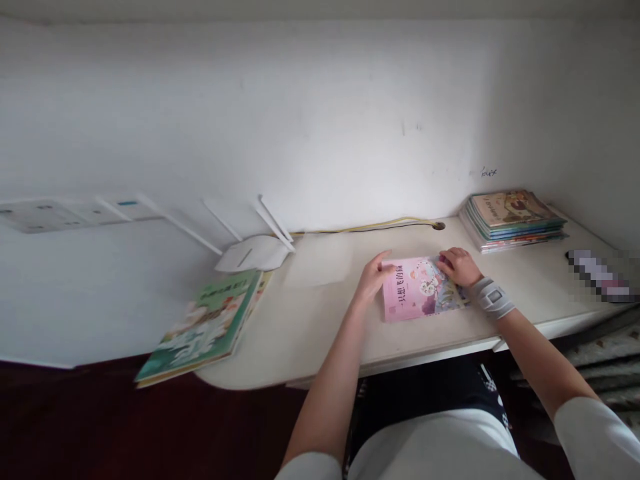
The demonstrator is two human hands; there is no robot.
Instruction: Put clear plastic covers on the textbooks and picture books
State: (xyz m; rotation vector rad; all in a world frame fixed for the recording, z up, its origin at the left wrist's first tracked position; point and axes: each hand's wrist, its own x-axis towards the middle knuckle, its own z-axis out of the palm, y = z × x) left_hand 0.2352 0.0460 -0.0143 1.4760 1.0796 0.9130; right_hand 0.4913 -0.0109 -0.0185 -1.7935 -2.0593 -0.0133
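Pink book [420, 293] is lying flat, cover up, on the white bench [320, 313], near its front edge. Left grip [373, 277] is resting against the book's left edge, fingers loosely spread, clasping nothing. Right grip [460, 265] is lying on the book's far right corner, fingers curled; cannot tell whether they are clamping the edge. Book stack [515, 220] is sitting well apart at back right. Green book [205, 327] is overhanging the bench's left end, beside a white router [255, 253].

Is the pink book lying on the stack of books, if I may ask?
No, the pink book lies on the desk, apart from the stack.
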